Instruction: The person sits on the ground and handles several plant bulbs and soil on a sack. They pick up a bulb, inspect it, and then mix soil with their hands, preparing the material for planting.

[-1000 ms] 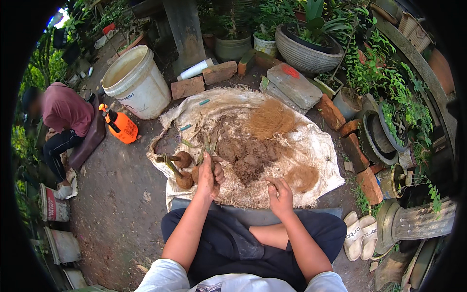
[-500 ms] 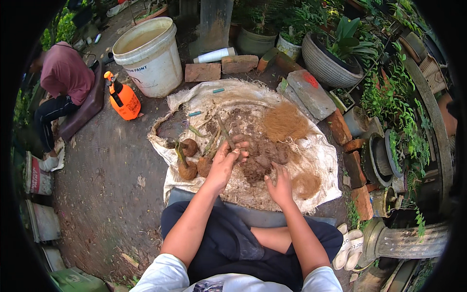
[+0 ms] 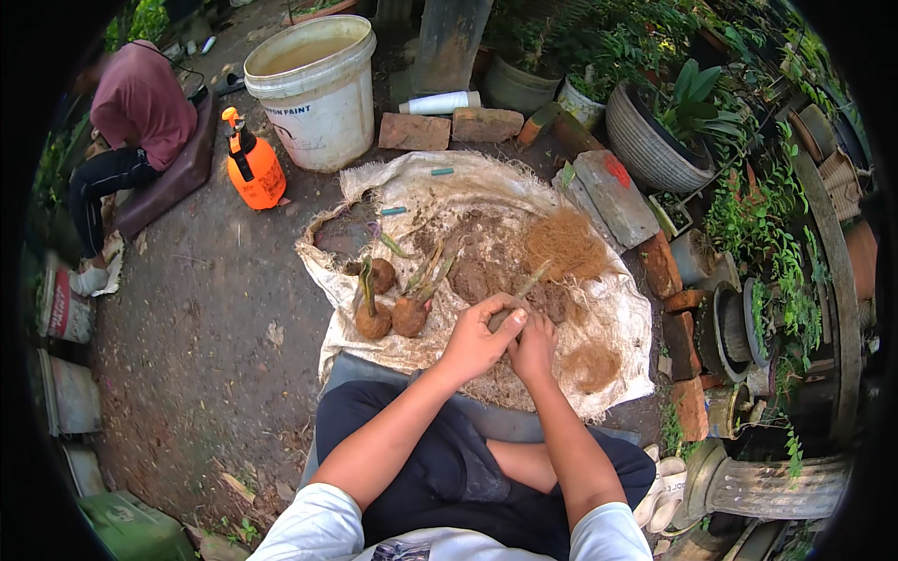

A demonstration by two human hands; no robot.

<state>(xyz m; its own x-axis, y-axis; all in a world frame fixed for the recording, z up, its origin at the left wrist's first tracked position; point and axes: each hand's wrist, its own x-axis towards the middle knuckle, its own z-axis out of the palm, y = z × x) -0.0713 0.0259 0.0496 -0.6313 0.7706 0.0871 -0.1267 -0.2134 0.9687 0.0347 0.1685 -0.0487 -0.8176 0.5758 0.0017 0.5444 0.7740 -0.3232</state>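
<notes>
My left hand (image 3: 479, 340) is closed round a plant cutting (image 3: 535, 277), whose pale green-brown tip points up and to the right. Against it, my right hand (image 3: 535, 348) is closed too, fingers curled at the cutting's lower end; what they hold is hidden. Beyond both hands lies dark wet soil (image 3: 477, 277) on a frayed white woven sack (image 3: 393, 182). To the left stand soil balls with leaf cuttings in them: one (image 3: 372, 322) in front, another (image 3: 410, 316) beside it, and a third (image 3: 381, 274) behind.
Brown fibre (image 3: 565, 245) lies on the sack's far right, with a smaller clump (image 3: 591, 366) nearer me. An orange spray bottle (image 3: 256, 173) and a large white bucket (image 3: 318, 103) stand at the left. Bricks (image 3: 414, 132) and potted plants edge the sack. A person (image 3: 145, 103) sits far left.
My left hand has moved right with the cutting, which now tilts rightward. My right hand has closed and met it. The soil balls on the left are now uncovered.
</notes>
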